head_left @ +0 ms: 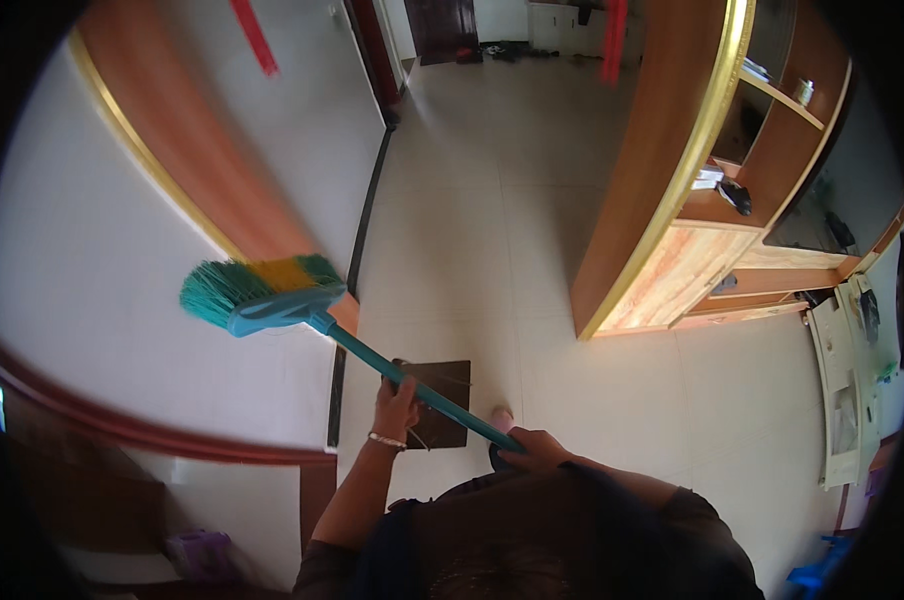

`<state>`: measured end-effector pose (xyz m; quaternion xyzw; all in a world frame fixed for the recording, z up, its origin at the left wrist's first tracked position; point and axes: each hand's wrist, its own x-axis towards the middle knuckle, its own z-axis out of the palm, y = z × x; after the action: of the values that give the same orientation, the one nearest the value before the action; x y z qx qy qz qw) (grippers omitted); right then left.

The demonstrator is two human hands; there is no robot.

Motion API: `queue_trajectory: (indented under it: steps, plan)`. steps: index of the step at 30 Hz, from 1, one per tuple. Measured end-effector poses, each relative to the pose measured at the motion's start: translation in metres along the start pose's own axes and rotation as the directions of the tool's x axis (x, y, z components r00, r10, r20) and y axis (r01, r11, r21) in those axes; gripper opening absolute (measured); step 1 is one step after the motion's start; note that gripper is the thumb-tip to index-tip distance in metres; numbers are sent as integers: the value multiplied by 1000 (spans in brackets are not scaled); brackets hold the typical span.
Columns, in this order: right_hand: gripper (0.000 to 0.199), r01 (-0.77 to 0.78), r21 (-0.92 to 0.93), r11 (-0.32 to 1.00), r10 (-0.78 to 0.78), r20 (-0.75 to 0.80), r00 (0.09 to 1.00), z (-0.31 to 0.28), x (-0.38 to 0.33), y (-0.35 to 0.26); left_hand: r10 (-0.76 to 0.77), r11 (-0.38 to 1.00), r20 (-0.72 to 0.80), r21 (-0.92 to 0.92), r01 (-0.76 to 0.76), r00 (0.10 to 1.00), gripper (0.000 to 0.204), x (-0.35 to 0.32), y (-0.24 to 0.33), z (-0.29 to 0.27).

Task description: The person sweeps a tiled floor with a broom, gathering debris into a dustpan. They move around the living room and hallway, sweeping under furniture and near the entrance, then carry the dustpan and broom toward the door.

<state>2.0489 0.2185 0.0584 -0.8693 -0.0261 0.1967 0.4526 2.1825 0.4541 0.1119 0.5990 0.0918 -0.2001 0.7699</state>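
Note:
A broom with a teal handle slants across in front of me, its head raised to the upper left. Green and yellow bristles point upward from the blue-grey head, close to the white wall and the wooden door frame. My left hand, with a bracelet at the wrist, is wrapped round the middle of the handle. Nearer my body, my right hand grips the handle's lower end. Beneath the handle a dark square mat or tile shows on the floor; the handle and my left hand cover part of it.
On the left runs a white wall with a wooden frame. A wooden shelf unit with gold trim juts in from the right. Beyond it stands a pale low cabinet. Shoes lie by the far door. Light tiles cover the floor.

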Motion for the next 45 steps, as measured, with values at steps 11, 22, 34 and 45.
queue_trajectory:
  steps: [11, 22, 34, 45]
  plan:
    - [44, -223, 145, 964, 257, -296, 920, -121, 187, 43, -79, 976, -376, 161, 149, 923, 27, 192, 77, -42]
    - [34, -741, -107, 663, 709, -226, 668, -47, 236, 103, -187, 965, -280, 129, 230, 942, 28, 336, 88, -85]
    - [21, -732, -82, 677, 679, -316, 663, -103, 439, 99, -204, 936, -239, 236, 261, 949, 27, 395, 141, -105]
    - [42, -708, 240, 664, 735, -33, 677, -173, 495, 80, -81, 970, -253, 201, 135, 964, 26, 522, 211, -100]
